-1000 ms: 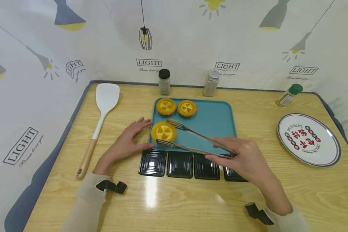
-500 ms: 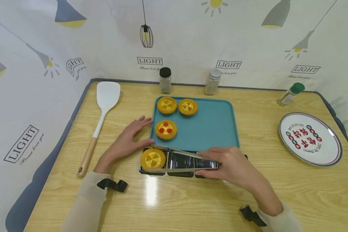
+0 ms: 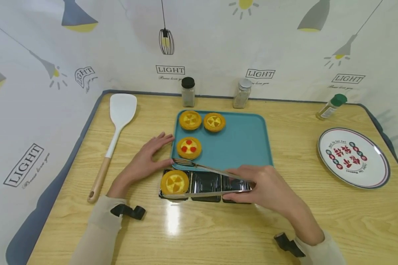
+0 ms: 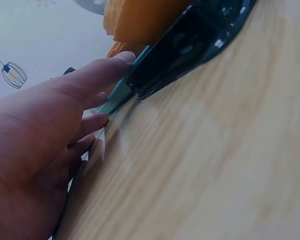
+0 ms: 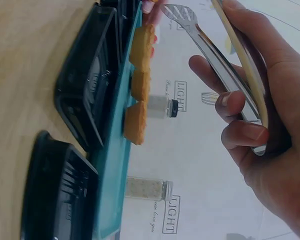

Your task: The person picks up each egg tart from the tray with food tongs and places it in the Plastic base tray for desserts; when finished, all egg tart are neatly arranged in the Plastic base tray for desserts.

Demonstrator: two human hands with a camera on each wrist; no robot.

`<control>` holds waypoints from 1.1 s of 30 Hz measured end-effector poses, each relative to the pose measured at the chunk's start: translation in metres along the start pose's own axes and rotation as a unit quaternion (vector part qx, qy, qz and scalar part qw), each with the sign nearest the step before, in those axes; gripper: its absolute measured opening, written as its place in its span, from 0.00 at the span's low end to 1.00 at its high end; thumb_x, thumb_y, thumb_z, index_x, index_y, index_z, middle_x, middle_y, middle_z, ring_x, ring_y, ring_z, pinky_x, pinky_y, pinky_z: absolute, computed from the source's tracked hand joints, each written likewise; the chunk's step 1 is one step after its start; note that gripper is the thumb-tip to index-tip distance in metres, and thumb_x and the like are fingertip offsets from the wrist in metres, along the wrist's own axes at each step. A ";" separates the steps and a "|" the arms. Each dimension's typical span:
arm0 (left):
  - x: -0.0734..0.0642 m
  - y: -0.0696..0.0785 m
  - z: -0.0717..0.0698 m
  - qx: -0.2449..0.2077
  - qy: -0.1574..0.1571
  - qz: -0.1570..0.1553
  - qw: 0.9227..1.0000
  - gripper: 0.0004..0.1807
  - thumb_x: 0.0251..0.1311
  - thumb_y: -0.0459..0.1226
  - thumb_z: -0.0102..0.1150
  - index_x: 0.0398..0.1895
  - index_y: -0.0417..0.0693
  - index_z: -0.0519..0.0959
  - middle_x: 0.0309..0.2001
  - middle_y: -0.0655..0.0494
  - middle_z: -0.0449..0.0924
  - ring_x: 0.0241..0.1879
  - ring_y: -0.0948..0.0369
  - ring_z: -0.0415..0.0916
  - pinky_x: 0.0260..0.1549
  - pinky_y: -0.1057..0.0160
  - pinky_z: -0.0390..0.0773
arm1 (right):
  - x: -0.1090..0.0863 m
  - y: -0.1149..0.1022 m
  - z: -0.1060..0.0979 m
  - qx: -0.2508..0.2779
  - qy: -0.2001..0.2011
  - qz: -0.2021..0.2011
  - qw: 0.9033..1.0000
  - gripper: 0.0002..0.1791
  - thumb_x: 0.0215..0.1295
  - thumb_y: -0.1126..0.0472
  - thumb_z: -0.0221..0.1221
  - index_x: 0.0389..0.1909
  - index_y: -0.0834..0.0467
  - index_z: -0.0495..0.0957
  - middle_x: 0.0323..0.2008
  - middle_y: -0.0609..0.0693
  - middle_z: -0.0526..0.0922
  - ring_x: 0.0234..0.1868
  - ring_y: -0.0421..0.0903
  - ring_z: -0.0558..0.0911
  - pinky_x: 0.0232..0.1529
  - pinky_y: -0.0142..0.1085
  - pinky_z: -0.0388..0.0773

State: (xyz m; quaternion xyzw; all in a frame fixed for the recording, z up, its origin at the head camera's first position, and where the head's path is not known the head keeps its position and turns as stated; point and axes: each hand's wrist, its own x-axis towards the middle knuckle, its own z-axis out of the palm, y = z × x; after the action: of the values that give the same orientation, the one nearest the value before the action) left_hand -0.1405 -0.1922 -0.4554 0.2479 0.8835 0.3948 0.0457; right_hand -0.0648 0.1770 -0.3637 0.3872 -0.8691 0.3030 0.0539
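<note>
My right hand (image 3: 268,189) grips a pair of metal tongs (image 3: 215,170) near the joined end. Their arms stand spread, one tip past the far side of a yellow-topped tart (image 3: 175,183) and the other along its near side. That tart sits in the leftmost black plastic container (image 3: 189,180). My left hand (image 3: 146,162) lies at the left edge of the teal tray (image 3: 245,140), fingers extended, thumb at the near corner. On the tray are a tart with red dots (image 3: 189,148) and two yellow-topped tarts, a left one (image 3: 190,120) and a right one (image 3: 214,122).
More black containers (image 5: 85,85) line the tray's front, partly hidden by my right hand. A white spatula (image 3: 114,140) lies to the left. Behind the tray stand a black-capped jar (image 3: 188,96) and a silver-capped jar (image 3: 242,96). A green-capped bottle (image 3: 326,111) and a plate (image 3: 378,162) are right.
The tongs have carried the yellow-topped tart from over the red-dotted one into the leftmost black container. Since then their far arm has spread away from the tart. My left hand has stayed put.
</note>
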 end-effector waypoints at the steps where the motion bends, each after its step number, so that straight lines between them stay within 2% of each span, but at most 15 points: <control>1: 0.000 0.000 0.000 0.000 0.000 0.000 1.000 0.40 0.61 0.54 0.64 0.75 0.58 0.61 0.75 0.58 0.56 0.75 0.56 0.41 0.72 0.49 0.39 | 0.000 0.000 -0.002 0.004 0.004 0.011 1.000 0.30 0.50 0.42 0.73 0.52 0.52 0.84 0.37 0.37 0.84 0.23 0.30 0.75 0.21 0.25 0.72; 4: 0.001 -0.001 0.000 0.000 0.003 -0.004 1.000 0.40 0.60 0.55 0.64 0.75 0.59 0.62 0.74 0.59 0.56 0.75 0.57 0.41 0.72 0.51 0.39 | 0.001 0.003 -0.008 -0.001 0.027 0.043 0.999 0.29 0.49 0.41 0.73 0.51 0.51 0.84 0.34 0.33 0.82 0.16 0.30 0.65 0.15 0.24 0.64; 5: 0.001 -0.001 0.000 -0.001 0.003 -0.005 1.000 0.40 0.60 0.55 0.64 0.74 0.59 0.62 0.74 0.60 0.56 0.75 0.58 0.41 0.72 0.51 0.39 | 0.001 0.005 -0.011 -0.009 0.039 0.054 0.998 0.29 0.49 0.41 0.74 0.51 0.50 0.84 0.31 0.33 0.81 0.15 0.30 0.63 0.14 0.24 0.62; 8: 0.001 -0.001 0.001 -0.003 0.004 -0.008 1.000 0.40 0.60 0.55 0.64 0.74 0.60 0.62 0.74 0.60 0.56 0.75 0.59 0.41 0.72 0.51 0.39 | 0.004 0.011 -0.017 -0.038 0.086 0.092 0.991 0.28 0.48 0.43 0.75 0.50 0.50 0.85 0.23 0.34 0.76 0.14 0.33 0.62 0.12 0.27 0.60; 12: 0.001 -0.001 0.001 -0.003 0.005 -0.011 1.000 0.40 0.60 0.56 0.64 0.74 0.60 0.62 0.74 0.61 0.56 0.75 0.59 0.41 0.72 0.51 0.39 | 0.011 0.021 -0.024 -0.080 0.155 0.147 0.974 0.27 0.49 0.45 0.75 0.48 0.55 0.86 0.22 0.40 0.79 0.13 0.37 0.64 0.11 0.30 0.61; 15: 0.001 -0.001 0.002 -0.003 0.005 -0.012 1.000 0.40 0.60 0.55 0.64 0.74 0.60 0.62 0.74 0.60 0.56 0.75 0.59 0.42 0.72 0.51 0.39 | 0.018 0.027 -0.026 -0.092 0.183 0.202 0.958 0.29 0.50 0.43 0.73 0.47 0.59 0.86 0.24 0.45 0.83 0.12 0.40 0.65 0.11 0.33 0.60; 18: 0.001 0.000 0.001 -0.004 0.006 -0.010 1.000 0.40 0.61 0.55 0.64 0.74 0.59 0.62 0.74 0.59 0.56 0.75 0.58 0.42 0.72 0.51 0.39 | 0.023 0.032 -0.027 -0.093 0.185 0.256 0.944 0.32 0.52 0.39 0.71 0.48 0.61 0.85 0.22 0.49 0.83 0.12 0.43 0.62 0.12 0.37 0.58; 21: 0.001 0.001 0.001 -0.005 0.006 -0.010 1.000 0.40 0.60 0.54 0.64 0.74 0.59 0.62 0.74 0.59 0.56 0.75 0.57 0.42 0.72 0.51 0.39 | 0.025 0.036 -0.025 -0.090 0.174 0.286 0.938 0.35 0.53 0.37 0.69 0.50 0.61 0.84 0.22 0.51 0.83 0.13 0.44 0.59 0.12 0.38 0.57; 27: 0.000 0.002 0.001 -0.009 0.004 -0.014 1.000 0.40 0.60 0.54 0.65 0.74 0.59 0.62 0.74 0.60 0.56 0.75 0.57 0.42 0.72 0.51 0.39 | 0.023 0.045 -0.019 -0.083 0.154 0.294 0.940 0.34 0.54 0.36 0.68 0.50 0.61 0.84 0.25 0.50 0.85 0.12 0.43 0.58 0.12 0.38 0.58; 33: 0.000 0.001 0.002 -0.010 0.005 -0.013 1.000 0.40 0.61 0.54 0.64 0.74 0.59 0.62 0.74 0.60 0.56 0.75 0.58 0.42 0.72 0.51 0.39 | 0.022 0.048 -0.014 -0.097 0.143 0.290 0.941 0.33 0.54 0.37 0.69 0.48 0.62 0.85 0.23 0.48 0.85 0.13 0.44 0.65 0.12 0.38 0.60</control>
State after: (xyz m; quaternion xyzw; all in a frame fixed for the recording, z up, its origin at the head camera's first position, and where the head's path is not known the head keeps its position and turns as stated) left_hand -0.1396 -0.1903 -0.4562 0.2341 0.8827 0.4045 0.0488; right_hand -0.1160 0.1955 -0.3684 0.0637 -0.9520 0.2718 0.1251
